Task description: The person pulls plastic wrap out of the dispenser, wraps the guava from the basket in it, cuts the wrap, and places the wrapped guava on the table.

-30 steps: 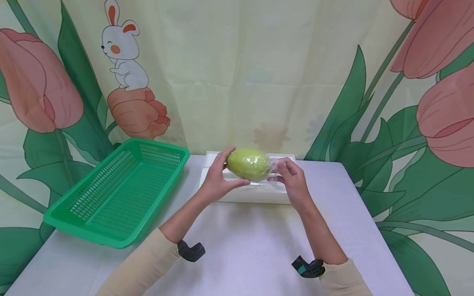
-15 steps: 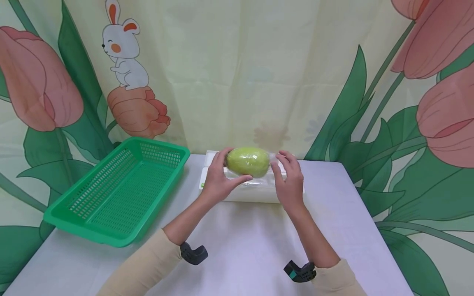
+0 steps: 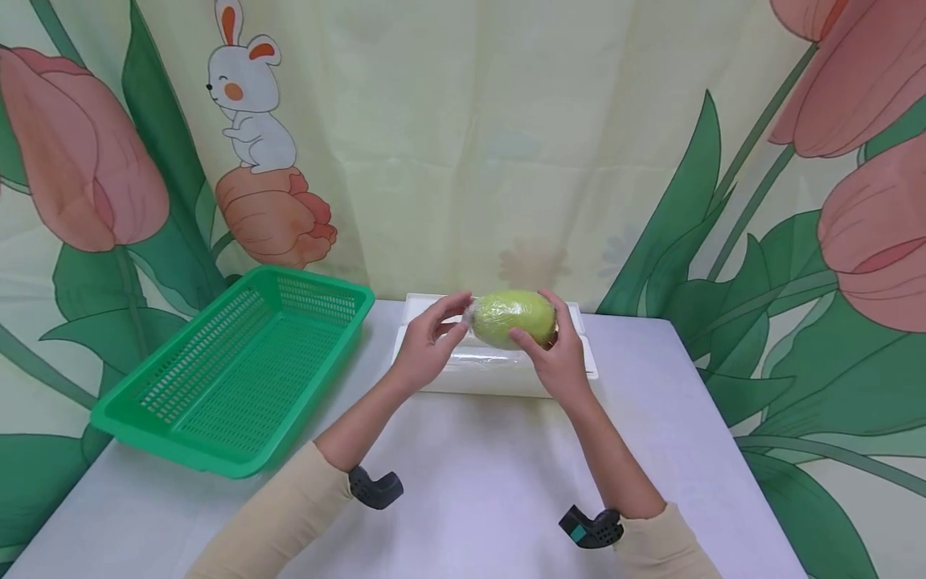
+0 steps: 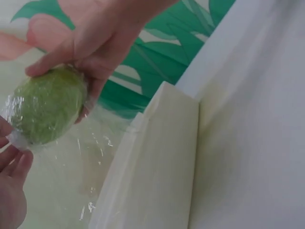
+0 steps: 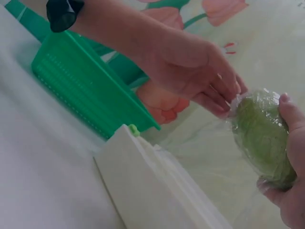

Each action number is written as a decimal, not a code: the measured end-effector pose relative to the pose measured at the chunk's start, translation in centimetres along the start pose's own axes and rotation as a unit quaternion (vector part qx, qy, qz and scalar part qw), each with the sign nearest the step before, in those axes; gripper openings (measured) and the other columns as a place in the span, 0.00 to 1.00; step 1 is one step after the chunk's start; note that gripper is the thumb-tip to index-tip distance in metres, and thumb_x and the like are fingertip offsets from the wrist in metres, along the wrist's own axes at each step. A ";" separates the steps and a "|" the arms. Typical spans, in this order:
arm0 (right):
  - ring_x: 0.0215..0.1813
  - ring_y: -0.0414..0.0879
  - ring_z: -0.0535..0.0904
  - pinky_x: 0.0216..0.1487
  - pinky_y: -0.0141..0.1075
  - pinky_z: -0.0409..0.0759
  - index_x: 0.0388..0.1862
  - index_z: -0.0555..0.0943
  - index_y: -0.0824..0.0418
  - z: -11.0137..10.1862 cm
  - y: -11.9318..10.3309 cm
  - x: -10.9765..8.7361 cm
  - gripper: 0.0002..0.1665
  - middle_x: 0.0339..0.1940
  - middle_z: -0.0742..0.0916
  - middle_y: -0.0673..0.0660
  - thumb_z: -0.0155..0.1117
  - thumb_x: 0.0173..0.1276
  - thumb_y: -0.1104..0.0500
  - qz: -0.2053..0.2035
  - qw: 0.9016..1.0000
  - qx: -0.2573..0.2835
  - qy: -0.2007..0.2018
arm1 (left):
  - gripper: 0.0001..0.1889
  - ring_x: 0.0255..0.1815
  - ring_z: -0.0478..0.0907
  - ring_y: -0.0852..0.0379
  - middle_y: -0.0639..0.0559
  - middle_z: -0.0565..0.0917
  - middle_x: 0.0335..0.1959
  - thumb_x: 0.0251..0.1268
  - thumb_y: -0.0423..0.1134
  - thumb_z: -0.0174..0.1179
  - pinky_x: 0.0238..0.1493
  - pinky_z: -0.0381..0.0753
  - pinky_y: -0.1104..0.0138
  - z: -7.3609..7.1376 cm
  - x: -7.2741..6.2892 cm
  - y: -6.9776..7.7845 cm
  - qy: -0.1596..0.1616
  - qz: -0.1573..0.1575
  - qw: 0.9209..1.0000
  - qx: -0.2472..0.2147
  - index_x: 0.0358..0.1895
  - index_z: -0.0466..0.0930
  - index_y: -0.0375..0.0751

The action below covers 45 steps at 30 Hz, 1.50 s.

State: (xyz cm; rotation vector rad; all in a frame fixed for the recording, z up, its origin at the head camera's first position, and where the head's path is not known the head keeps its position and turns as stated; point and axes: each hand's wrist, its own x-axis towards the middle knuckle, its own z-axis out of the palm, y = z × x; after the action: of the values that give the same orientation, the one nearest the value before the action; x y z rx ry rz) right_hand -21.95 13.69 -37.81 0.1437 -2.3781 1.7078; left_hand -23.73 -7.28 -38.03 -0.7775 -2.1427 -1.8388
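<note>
An oval yellow-green fruit (image 3: pixel 514 316) is held up above the white box in the head view, wrapped in clear plastic wrap. My right hand (image 3: pixel 564 363) grips its right end, thumb along the near side and fingers behind. At the opposite end, my left hand (image 3: pixel 422 347) pinches the gathered wrap (image 5: pixel 234 103) between thumb and fingertips. The left wrist view shows the fruit (image 4: pixel 50 107) from the side, its film shiny and creased. Below both hands stands the long white box (image 3: pixel 485 383), with a sheet of clear film lying across its top.
A green plastic basket (image 3: pixel 249 394) with perforated walls and nothing in it stands on the left of the white-covered table (image 3: pixel 463 482). Behind the table hangs a curtain (image 3: pixel 434 145) printed with tulips and a rabbit.
The fruit has shifted slightly right and the hands have swapped roles: my right hand moved from the wrap's right end to grip the fruit, while my left went from the fruit to the left wrap end.
</note>
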 end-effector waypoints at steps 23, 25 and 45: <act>0.51 0.52 0.76 0.42 0.28 0.81 0.69 0.65 0.46 0.2 0.9 -0.1 0.39 0.58 0.75 0.58 0.71 0.61 0.49 0.018 1.000 0.010 -0.015 | 0.07 0.31 0.77 0.57 0.40 0.81 0.32 0.55 0.22 0.58 0.36 0.82 0.73 -0.4 0.7 -0.5 0.057 0.003 0.998 0.020 0.35 0.80 0.33; 0.51 0.52 0.75 0.43 0.27 0.80 0.69 0.65 0.47 0.0 1.0 0.0 0.37 0.58 0.74 0.58 0.69 0.62 0.51 0.019 0.999 0.021 -0.021 | 0.06 0.33 0.78 0.58 0.41 0.81 0.34 0.57 0.24 0.59 0.37 0.82 0.74 -0.6 1.0 -1.0 0.045 -0.016 0.999 -0.005 0.36 0.81 0.33; 0.57 0.51 0.76 0.56 0.42 0.80 0.77 0.54 0.46 0.9 0.1 -0.1 0.50 0.63 0.75 0.59 0.68 0.61 0.41 0.040 0.999 -0.005 0.019 | 0.17 0.50 0.84 0.50 0.42 0.84 0.49 0.62 0.28 0.58 0.51 0.83 0.66 1.4 -0.5 0.0 0.118 0.107 0.962 0.222 0.55 0.80 0.32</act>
State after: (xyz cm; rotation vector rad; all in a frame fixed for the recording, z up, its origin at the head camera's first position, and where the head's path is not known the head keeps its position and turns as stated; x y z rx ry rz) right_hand -22.01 12.90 -38.23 0.0155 -2.3945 1.7174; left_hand -23.02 -6.02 -38.55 -0.6186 -2.1028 -1.2088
